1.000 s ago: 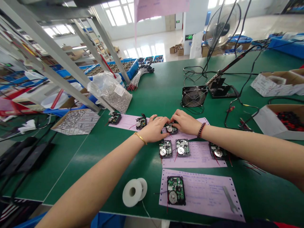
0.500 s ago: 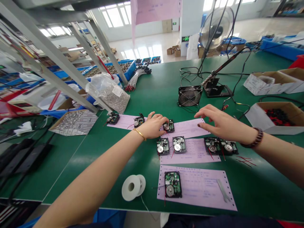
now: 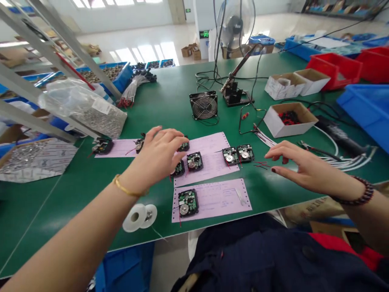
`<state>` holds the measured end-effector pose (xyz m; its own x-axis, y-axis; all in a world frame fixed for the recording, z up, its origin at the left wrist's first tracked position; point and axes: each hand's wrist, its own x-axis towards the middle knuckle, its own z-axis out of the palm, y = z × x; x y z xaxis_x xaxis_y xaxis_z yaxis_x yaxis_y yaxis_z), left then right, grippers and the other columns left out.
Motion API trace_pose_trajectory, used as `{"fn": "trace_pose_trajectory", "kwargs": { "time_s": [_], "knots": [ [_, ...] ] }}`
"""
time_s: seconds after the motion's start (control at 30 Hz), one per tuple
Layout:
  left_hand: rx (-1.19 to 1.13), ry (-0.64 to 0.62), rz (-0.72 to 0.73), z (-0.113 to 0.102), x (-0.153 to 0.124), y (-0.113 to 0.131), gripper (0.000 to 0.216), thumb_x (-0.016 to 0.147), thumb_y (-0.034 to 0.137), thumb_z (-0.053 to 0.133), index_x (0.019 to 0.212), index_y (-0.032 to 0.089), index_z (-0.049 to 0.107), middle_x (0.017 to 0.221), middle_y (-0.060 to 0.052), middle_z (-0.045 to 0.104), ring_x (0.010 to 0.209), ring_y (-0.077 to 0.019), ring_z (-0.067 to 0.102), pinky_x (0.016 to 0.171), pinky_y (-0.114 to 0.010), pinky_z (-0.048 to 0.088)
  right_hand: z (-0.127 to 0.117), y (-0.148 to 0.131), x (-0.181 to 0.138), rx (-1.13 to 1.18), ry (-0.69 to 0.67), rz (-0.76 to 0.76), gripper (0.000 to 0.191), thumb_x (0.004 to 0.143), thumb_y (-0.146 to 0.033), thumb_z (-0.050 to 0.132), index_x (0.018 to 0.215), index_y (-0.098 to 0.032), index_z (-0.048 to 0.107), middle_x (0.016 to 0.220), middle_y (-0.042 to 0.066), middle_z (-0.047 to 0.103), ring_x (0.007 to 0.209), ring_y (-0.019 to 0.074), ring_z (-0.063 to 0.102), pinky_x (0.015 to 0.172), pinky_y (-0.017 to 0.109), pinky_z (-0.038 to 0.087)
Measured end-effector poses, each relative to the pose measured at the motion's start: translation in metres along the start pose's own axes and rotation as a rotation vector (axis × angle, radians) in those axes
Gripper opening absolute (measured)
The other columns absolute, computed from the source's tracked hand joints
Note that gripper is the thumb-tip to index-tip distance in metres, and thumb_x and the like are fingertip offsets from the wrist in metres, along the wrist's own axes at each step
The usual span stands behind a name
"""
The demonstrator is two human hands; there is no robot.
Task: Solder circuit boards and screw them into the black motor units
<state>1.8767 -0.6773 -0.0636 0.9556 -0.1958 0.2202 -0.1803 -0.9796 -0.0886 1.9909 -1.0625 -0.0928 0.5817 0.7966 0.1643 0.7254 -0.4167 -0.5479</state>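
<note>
My left hand (image 3: 162,154) hovers with fingers apart over the row of small circuit-board modules, hiding part of one module (image 3: 184,145) behind its fingertips. Just right of it lies another module (image 3: 195,161) with a round silver disc. Two modules (image 3: 238,154) sit side by side at the right end of the pink paper (image 3: 212,170). My right hand (image 3: 293,162), fingers apart and holding nothing, is above the bench beside short red wires (image 3: 261,165). On the nearest pink sheet (image 3: 212,205) rest one module (image 3: 188,202) and a small spanner (image 3: 240,196).
A solder spool (image 3: 134,217) stands near the front edge. Behind the modules are a small square fan (image 3: 204,106) and a soldering-iron stand (image 3: 235,95). White cables (image 3: 343,164) and an open carton of red and black parts (image 3: 290,119) lie to the right. A bag of metal parts (image 3: 91,109) leans at left.
The view has turned right and tilted down. My left hand has lifted back from the module by its fingers. My right hand has moved right, away from the paired modules, towards the white cables.
</note>
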Motion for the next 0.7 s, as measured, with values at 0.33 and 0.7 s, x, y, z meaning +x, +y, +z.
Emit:
{"fn": "trace_pose_trajectory", "kwargs": {
  "time_s": [0.33, 0.7],
  "knots": [
    [-0.111, -0.232, 0.491, 0.030, -0.021, 0.135, 0.013, 0.098, 0.021, 0.058, 0.107, 0.022, 0.067, 0.107, -0.008, 0.064, 0.108, -0.0264, 0.056, 0.099, -0.040, 0.043, 0.054, 0.010, -0.062, 0.171, 0.081, 0.074, 0.018, 0.099, -0.029, 0.056, 0.114, -0.023, 0.064, 0.112, 0.008, 0.065, 0.096, 0.0205, 0.062, 0.085, 0.037, 0.055],
    [-0.051, -0.409, 0.544, 0.055, 0.032, 0.135, 0.015, 0.095, 0.010, 0.050, 0.096, 0.015, 0.064, 0.104, -0.012, 0.064, 0.091, -0.0261, 0.054, 0.086, -0.038, 0.043, 0.056, 0.025, -0.113, 0.247, 0.278, 0.190, 0.016, 0.097, -0.029, 0.058, 0.109, -0.022, 0.066, 0.104, 0.007, 0.064, 0.086, 0.0196, 0.061, 0.077, 0.035, 0.053]
  ]
}}
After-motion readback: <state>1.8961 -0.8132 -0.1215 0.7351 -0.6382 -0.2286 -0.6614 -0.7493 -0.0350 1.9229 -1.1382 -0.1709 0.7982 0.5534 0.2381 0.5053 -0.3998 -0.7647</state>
